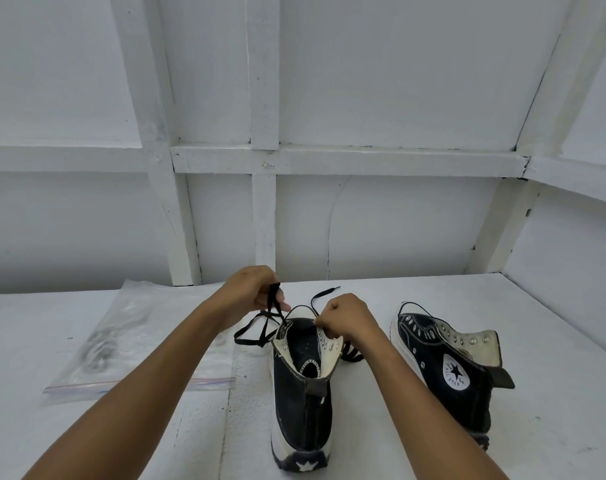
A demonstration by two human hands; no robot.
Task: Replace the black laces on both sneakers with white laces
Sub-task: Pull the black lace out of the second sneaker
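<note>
Near sneaker (303,410) held by right grip (346,318), black lace (273,297) in left grip (249,292)

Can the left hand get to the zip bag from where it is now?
Probably yes. Nothing lies between the left hand and the zip bag on the table, but that hand grips the black lace and would likely have to drop it first.

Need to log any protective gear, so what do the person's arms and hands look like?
Nothing is worn. The left hand and right hand are bare: no gloves or rings visible. The left arm and right arm are bare too, with no sleeves, watch or bracelet in view.
</note>
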